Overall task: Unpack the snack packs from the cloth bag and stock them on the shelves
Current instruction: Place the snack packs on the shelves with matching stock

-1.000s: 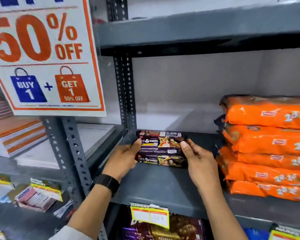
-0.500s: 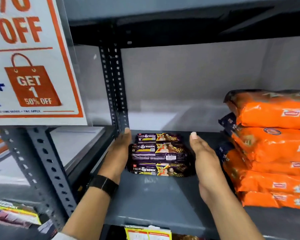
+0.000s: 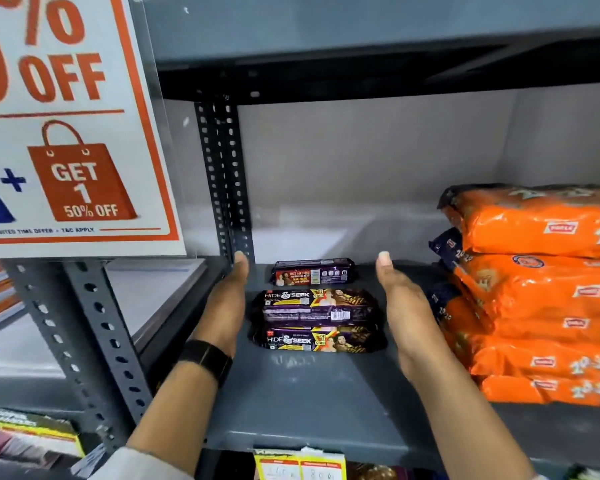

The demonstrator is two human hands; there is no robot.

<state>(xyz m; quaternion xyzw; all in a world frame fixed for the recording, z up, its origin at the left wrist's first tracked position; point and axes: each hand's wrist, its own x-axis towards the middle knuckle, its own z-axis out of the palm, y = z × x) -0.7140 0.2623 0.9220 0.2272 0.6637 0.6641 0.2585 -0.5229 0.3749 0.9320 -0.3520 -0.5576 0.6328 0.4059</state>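
Note:
Dark purple Hide & Seek snack packs lie on the grey shelf (image 3: 309, 403). Two of them are stacked at the front: the upper pack (image 3: 316, 306) rests on the lower pack (image 3: 317, 340). A third pack (image 3: 313, 271) lies behind them, nearer the back wall. My left hand (image 3: 224, 306) is flat and upright just left of the stack, fingers straight, a black band on its wrist. My right hand (image 3: 404, 306) stands the same way to the right of the stack, a small gap away. Neither hand holds a pack. The cloth bag is not in view.
A tall pile of orange snack bags (image 3: 541, 292) fills the shelf's right side. A perforated grey upright (image 3: 227, 188) stands at the shelf's left edge. A "50% OFF" sign (image 3: 73, 126) hangs at the upper left. Price tags (image 3: 300, 465) sit on the shelf's front lip.
A second ago both hands gripped the stacked packs above the shelf. The packs now rest on the shelf, and both hands have let go and opened flat beside them.

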